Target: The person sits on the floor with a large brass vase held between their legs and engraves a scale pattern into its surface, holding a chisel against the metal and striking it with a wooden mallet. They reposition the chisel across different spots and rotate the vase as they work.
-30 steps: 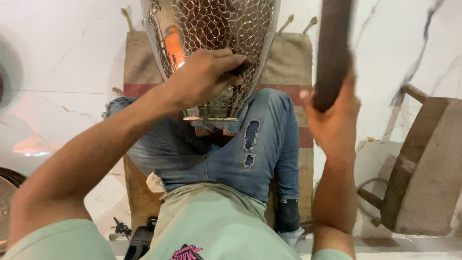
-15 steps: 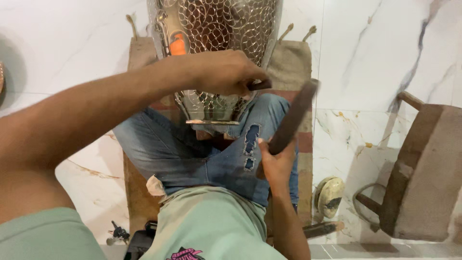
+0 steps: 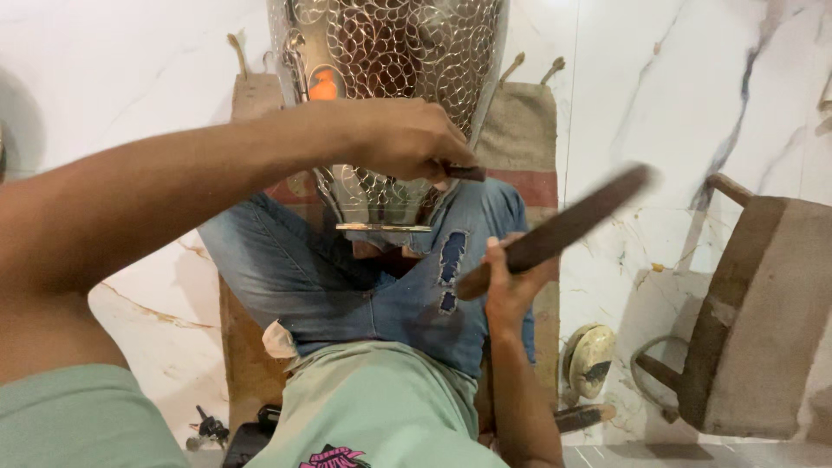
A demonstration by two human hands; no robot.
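We sit on a brown mat (image 3: 520, 130) on the white marble floor (image 3: 130, 104), left hand (image 3: 407, 139) pinching a small tool (image 3: 465, 173), right hand (image 3: 511, 286) gripping a dark stick (image 3: 563, 230).

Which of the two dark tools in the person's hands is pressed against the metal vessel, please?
The short dark tool in the left hand; its tip meets the patterned metal vessel. The long dark bar in the right hand is raised clear, blurred.

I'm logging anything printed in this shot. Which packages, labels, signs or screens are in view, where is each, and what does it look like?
No packages, signs or screens show.
Shirt print: bottom edge of the picture, on the pale green shirt; a small pink and black graphic, partly cut off.
Orange patch: upper left on the metal mesh vessel, above the left hand; whether it is a label cannot be told.
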